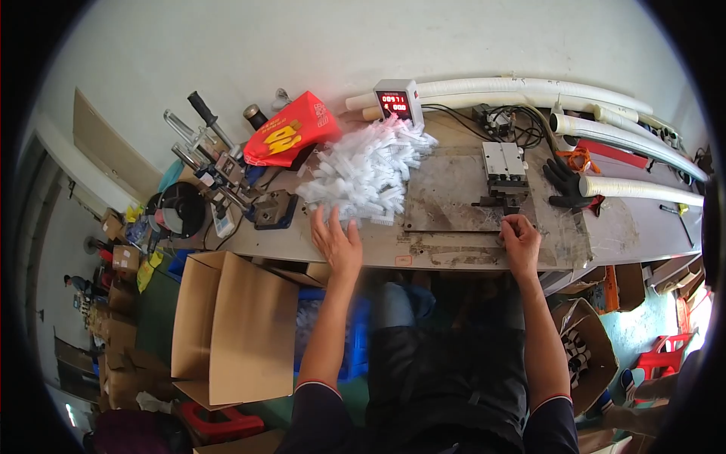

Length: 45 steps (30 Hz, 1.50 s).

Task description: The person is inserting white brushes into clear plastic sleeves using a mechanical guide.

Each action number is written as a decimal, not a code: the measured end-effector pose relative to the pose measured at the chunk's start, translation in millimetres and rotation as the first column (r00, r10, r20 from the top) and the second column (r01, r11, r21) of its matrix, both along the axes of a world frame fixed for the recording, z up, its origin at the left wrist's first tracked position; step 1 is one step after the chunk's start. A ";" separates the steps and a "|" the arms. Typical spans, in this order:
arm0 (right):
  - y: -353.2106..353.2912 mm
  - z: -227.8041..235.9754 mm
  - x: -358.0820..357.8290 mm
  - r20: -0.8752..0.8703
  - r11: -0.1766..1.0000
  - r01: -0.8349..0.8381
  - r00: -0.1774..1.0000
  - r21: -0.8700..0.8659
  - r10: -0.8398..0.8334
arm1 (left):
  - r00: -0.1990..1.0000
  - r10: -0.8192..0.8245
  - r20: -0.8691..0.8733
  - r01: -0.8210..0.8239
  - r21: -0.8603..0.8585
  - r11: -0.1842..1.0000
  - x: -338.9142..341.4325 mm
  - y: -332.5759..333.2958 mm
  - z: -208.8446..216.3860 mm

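A heap of translucent white ribbed plastic pieces (pixel 361 175) lies on the workbench in front of me. My left hand (pixel 335 240) rests at the heap's near left edge with its fingers spread, holding nothing that I can see. Toward the right, my right hand (pixel 520 242) is closed in a pinch at the near edge of a flat metal plate (pixel 446 198). What its fingers hold, if anything, is too small to make out. Just beyond that hand stands a small metal fixture (pixel 505 168) with a dark lower jaw.
Behind the heap are a counter box with a red display (pixel 398 100) and a red bag (pixel 291 135). A lever press (pixel 261 206) stands left. Long white tubes (pixel 635 136) and a black glove (pixel 563 181) lie right. An open cardboard box (pixel 246 325) sits below the bench's left side.
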State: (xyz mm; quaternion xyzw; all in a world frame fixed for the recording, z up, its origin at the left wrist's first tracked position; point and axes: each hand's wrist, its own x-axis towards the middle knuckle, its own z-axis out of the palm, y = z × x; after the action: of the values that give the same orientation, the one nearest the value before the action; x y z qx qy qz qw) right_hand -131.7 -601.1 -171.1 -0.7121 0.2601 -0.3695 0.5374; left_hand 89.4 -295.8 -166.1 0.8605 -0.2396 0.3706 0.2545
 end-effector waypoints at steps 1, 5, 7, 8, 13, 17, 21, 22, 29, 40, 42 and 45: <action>-1.0 -0.5 -0.3 -0.004 1.000 0.003 1.000 0.001 -0.003 | 1.000 -0.007 -0.003 0.007 -0.002 1.000 -3.9 -1.6 0.6; -0.2 -0.5 0.2 -0.010 1.000 0.009 1.000 0.002 -0.009 | 0.978 -0.208 0.032 0.196 0.232 0.953 -8.4 -5.4 3.5; 1.0 0.7 1.7 0.005 1.000 0.001 1.000 0.020 -0.001 | 0.970 -0.241 0.012 0.230 0.261 0.938 -0.6 -6.0 3.6; 1.2 -1.3 3.1 0.005 1.000 0.005 1.000 0.019 -0.006 | 0.968 -0.248 0.032 0.230 0.273 0.934 6.3 -3.5 1.5; -0.9 -4.5 1.4 0.028 0.999 -0.037 0.999 0.039 0.036 | 0.950 -0.309 0.036 0.299 0.170 0.939 3.0 -18.9 5.4; -2.4 -5.8 2.6 0.068 1.000 -0.024 0.997 -0.008 0.025 | 0.931 -0.364 -0.029 0.359 -0.105 0.927 -19.5 -49.0 1.7; -3.7 -15.8 4.9 -0.025 0.971 -0.096 0.995 -0.217 0.092 | 0.688 -0.598 -0.411 0.366 -0.515 0.775 -70.0 -101.3 -1.3; 2.1 -12.1 5.8 -0.044 0.972 -0.129 0.991 -0.197 0.123 | 0.623 -0.645 -0.442 0.359 -0.571 0.738 -81.9 -112.7 -0.2; 25.3 8.0 -8.0 0.015 0.959 -0.274 0.962 0.068 0.274 | 0.283 -0.787 -0.549 0.339 -0.710 0.617 -145.3 -160.0 2.7; -6.3 9.1 -13.0 -0.315 0.999 0.027 0.949 0.046 -0.011 | 0.488 -0.732 -0.475 0.580 -0.451 0.679 -142.7 -162.0 17.5; -10.9 10.2 -9.6 -0.388 0.999 0.053 0.920 -0.013 -0.054 | 0.570 -0.703 -0.425 0.515 -0.482 0.709 -112.5 -164.9 13.1; -16.9 14.5 -3.3 -0.498 0.996 0.038 0.864 -0.083 -0.075 | 0.639 -0.632 -0.439 0.439 -0.467 0.768 -67.5 -169.0 6.9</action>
State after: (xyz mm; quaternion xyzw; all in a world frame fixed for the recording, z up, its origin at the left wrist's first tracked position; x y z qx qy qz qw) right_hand -135.0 -617.9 -156.6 -0.7939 0.3981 -0.1968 0.4153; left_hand 21.9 -464.7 -159.2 0.7651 -0.3362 0.0336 0.5482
